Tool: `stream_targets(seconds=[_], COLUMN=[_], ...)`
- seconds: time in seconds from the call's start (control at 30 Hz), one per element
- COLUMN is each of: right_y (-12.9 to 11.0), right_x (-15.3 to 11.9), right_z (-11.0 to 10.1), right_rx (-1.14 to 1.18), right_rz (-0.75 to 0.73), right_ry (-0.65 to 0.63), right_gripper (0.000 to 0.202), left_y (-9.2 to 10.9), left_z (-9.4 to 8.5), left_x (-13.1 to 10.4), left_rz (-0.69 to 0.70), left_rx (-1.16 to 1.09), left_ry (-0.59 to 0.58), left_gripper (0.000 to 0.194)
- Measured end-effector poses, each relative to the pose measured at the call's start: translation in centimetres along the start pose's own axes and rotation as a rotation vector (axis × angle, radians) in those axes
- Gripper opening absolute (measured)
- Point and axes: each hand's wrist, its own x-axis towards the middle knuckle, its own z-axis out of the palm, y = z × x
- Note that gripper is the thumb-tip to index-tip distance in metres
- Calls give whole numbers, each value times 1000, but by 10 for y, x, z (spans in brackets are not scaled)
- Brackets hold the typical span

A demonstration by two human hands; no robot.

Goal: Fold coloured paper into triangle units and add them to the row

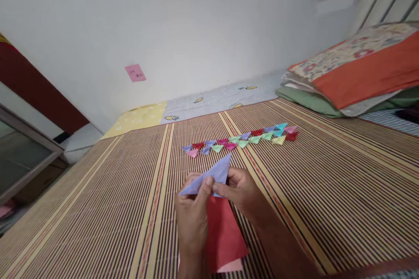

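Pinching a folded lavender paper [209,178] between thumb and fingers, the left hand [194,209] holds it near the middle of its lower side, with the thumb flat on the near face. The right hand [240,189] is closed on its right part, thumb in front near the lower right corner and fingers behind. The paper is held above the striped mat [108,209], toward the mat's near edge and well apart from its far edge. Its shape is roughly triangular; the long axis slants, one sharp tip pointing up and right toward the far edge, the other pointing left and down toward the near left corner.

Beneath the hands a red sheet [225,235] lies lengthwise toward the near edge, over a pink sheet [232,266] that shows along its lower end. Beyond the hands, small folded paper boats [242,144] in many colours form two rows, running roughly along the far edge. Folded bedding [366,69] is piled by the mat's far right corner.
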Motion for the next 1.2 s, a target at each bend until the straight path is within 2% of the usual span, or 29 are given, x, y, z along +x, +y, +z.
stream_targets(seconds=[0.1, 0.3, 0.37, 0.47, 0.53, 0.6, 0.67, 0.73, 0.87, 0.93, 1.07, 1.13, 1.2], right_y=[3, -2, -8, -15, -18, -19, -19, -19, -23, -24, -23, -24, -27], right_x=[0, -2, -2, -2, -3, -3, -4, -4, -6, -6, -6, -6, -8], right_z=[-1, -20, -25, -27, -24, -21, -18, -17, -18, -18, -14, -13, -13], right_rx=[-49, -263, -243, -128, -140, -192, -229, -247, -305, -356, -460, -494, -511], right_rz=[8, 44, 60, -9, -59, -101, -147, -198, -225, -258, -371, -371, -326], right_ry=[-49, -194, -207, -107, -29, 31, 88, 136, 112, 132, 258, 224, 138], right_gripper=[17, 17, 14, 25, 21, 11, 9, 9, 9, 9, 10, 9, 9], left_y=[-2, -7, -5, 2, 5, 5, 3, -1, -2, -1, 0, 1, 1], left_z=[2, -8, -9, -6, -3, 0, 2, 2, -1, -1, 2, 3, 3], left_x=[-2, 2, 3, 2, 1, 1, 1, 2, 5, 6, 5, 5, 6], left_rz=[37, -11, -22, -61, -82, -108, -145, -173, -248, -297, -338, -329, -329], left_rx=[-14, -38, -1, 72, 85, 55, -14, -114, -333, -366, -342, -348, -373], left_ry=[41, 202, 180, -11, -76, -36, 5, -6, -35, -43, -63, -40, 12], left_gripper=[21, 22, 22, 22, 22, 19, 18, 24, 28, 24, 27, 31, 33])
